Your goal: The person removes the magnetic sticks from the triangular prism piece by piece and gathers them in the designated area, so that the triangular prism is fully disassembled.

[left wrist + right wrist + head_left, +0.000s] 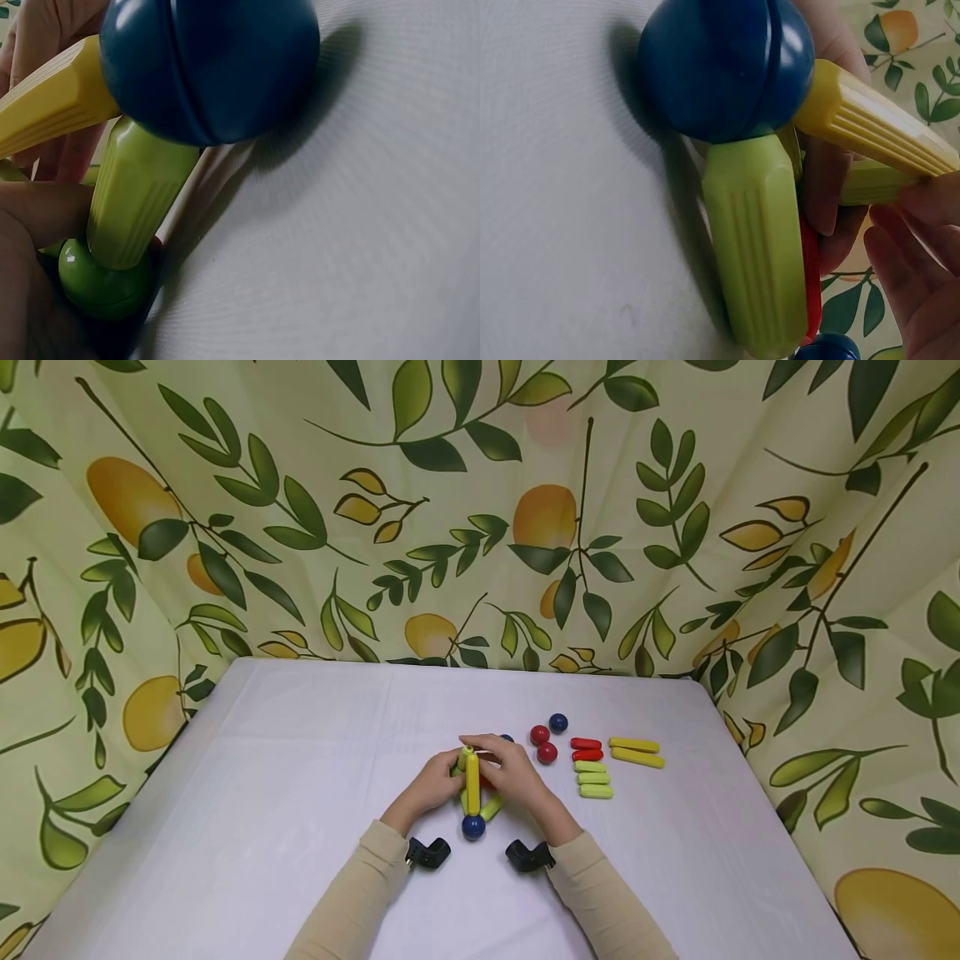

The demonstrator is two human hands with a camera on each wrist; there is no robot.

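The work looks well past its start but unfinished, to judge by the partly built structure (472, 789) standing on the table (315, 735) between the two hands; a near blue ball (473, 827) sits at its front corner, with a raised yellow rod (885, 120) slanting up from it and a light-green rod (754, 247) running off low toward the right; a second light-green rod (142, 195) leads from the same ball to a green ball (105, 277), so this corner appears done; a red rod (810, 281) shows deeper inside, near a far blue ball (507, 738), though whether those two are joined cannot be told; the left hand (437, 782) is curled about the structure's left side, and the right hand (517, 774) pinches near the top, where an upper light-green rod (874, 184) meets its fingertips; the joint up there is partly hidden, and seems to be the step in hand; to the right lie unused a loose blue ball (558, 722), two red balls (547, 753), two short red rods (587, 755), three loose light-green rods (593, 778) and two loose yellow rods (637, 757); how many of these remain to be added cannot be judged.
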